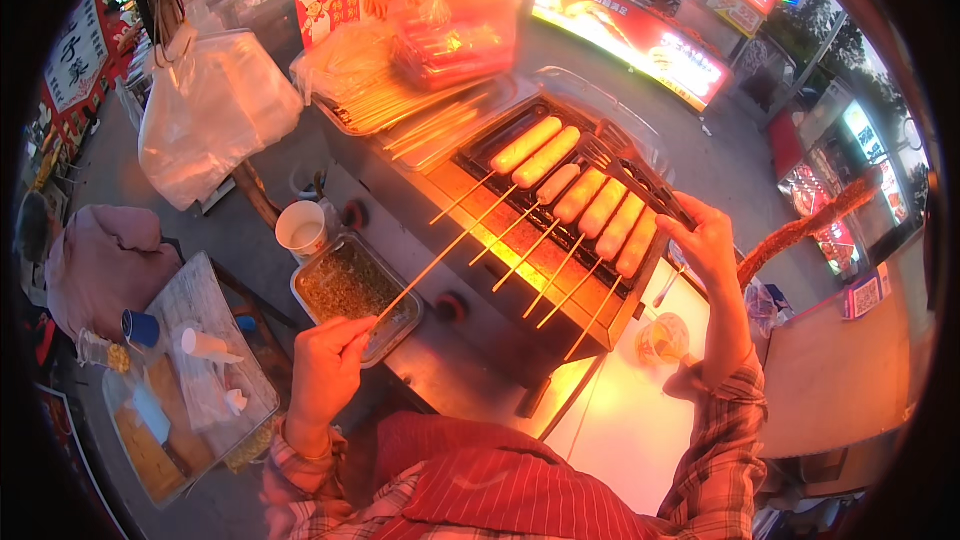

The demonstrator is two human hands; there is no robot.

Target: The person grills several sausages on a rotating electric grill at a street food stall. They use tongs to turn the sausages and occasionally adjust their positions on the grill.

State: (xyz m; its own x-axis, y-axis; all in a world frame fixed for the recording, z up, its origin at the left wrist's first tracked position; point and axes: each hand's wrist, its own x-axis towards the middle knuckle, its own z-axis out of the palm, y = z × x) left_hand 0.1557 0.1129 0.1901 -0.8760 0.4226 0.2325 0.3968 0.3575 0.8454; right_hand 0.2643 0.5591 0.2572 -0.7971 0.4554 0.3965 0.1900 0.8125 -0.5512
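Observation:
My left hand (328, 375) pinches the end of a long wooden skewer (435, 262), which carries a thick sausage (547, 157) on the griddle. In my right hand (701, 240) are kitchen tongs (634, 172) with a slotted, fork-like end, lying above the sausages. Several more skewered sausages (602, 208) rest side by side on the dark griddle (525, 120), their sticks pointing over its metal front edge towards me. One (559, 183) is shorter and thinner than the rest. Whether the tongs touch a sausage I cannot tell.
Left of the griddle's front stand a metal tray (356, 277) of brown crumbly seasoning and a paper cup (301, 228). Bare skewers (439, 124) lie beyond. Plastic bags (217, 112) hang upper left. A side table (255, 382) holds a knife and cups. A clear cup (663, 339) stands right.

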